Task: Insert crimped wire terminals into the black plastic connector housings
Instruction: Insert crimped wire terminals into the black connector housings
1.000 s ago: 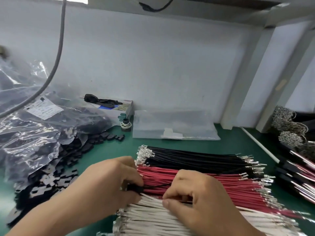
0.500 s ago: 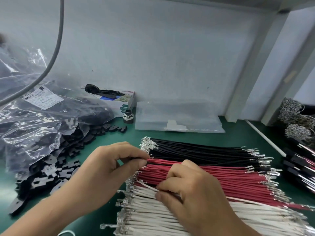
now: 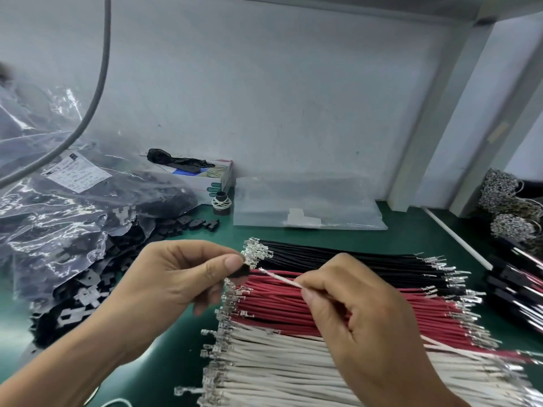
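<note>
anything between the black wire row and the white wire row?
Head view: the row of red wires lies between the black wires and the white wires, touching both.

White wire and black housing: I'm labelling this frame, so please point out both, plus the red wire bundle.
white wire (image 3: pixel 280 278), head view, on its bare stretch ahead of the fingers.
black housing (image 3: pixel 240 271), head view, on its visible front.
red wire bundle (image 3: pixel 293 306), head view, on mid-insulation.
</note>
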